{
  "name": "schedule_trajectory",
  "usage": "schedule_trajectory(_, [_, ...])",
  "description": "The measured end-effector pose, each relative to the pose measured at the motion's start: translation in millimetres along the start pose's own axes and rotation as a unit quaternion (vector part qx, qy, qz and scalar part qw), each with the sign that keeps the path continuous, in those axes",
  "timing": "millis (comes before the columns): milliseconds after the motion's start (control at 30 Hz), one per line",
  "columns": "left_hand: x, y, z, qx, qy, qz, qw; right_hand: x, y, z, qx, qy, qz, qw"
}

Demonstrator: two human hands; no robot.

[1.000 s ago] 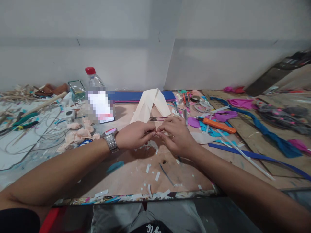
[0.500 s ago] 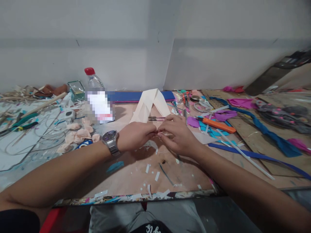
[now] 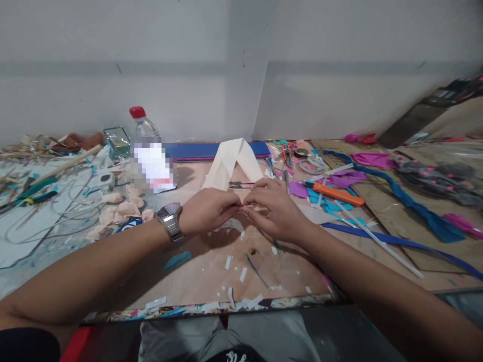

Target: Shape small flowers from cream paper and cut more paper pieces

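Over the middle of the table my left hand and my right hand meet, fingertips pinched close together. A thin pale edge shows between them, apparently part of the cream paper strip. That strip lies folded in an upside-down V just behind the hands, and a pale tail of it seems to come out beside my right wrist. Most of what the fingers grip is hidden. Small scissors or snips with dark tips lie beyond the fingers, partly covered by my right hand.
A red-capped bottle stands at the back left, near green-handled pliers and peach scraps. Blue folded sheets lie along the wall. To the right are an orange utility knife, a blue ribbon and coloured scraps.
Both hands keep nearly the same pinch. The whole view has shifted very slightly; nothing on the table has visibly moved.
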State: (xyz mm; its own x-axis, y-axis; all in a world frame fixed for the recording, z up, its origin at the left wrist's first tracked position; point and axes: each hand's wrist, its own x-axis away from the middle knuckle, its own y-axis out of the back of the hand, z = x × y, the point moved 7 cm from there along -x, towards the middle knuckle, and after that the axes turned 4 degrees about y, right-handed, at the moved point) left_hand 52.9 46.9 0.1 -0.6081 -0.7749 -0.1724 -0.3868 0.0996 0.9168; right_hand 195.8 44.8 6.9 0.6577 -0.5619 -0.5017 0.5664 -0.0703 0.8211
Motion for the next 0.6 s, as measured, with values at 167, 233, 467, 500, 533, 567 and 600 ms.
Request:
schedule_trajectory(167, [0.6,-0.9,-2.5,0.014,-0.022,-0.004,1.0,-0.5,-1.4,4.4,-0.002,0.01,0.01,1.0])
schedule_trajectory(233, [0.8,0.0,-3.6,0.026,-0.026,-0.007,0.999,-0.7,-1.4,5.6,-0.005,0.006,0.013,1.0])
schedule_trajectory(467, [1.3,5.2,-3.5,0.069,-0.015,-0.019,0.997,-0.3,0.2,6.0,-0.01,0.003,0.009,1.0])
schedule_trajectory(500, [1.3,5.1,-3.4,0.071,-0.014,-0.018,0.997,-0.2,0.0,5.7,-0.01,0.003,0.008,1.0])
schedule_trajectory(533, [1.3,4.9,-3.4,0.072,-0.013,-0.015,0.997,0.0,-0.3,5.4,-0.01,0.002,0.009,1.0])
schedule_trajectory(567, [1.3,4.8,-3.6,0.075,-0.013,-0.013,0.997,0.2,-0.7,5.2,-0.011,0.002,0.009,1.0])
schedule_trajectory(600, [1.3,4.8,-4.0,0.079,-0.014,-0.01,0.997,0.3,-0.8,5.3,-0.011,0.003,0.009,1.0])
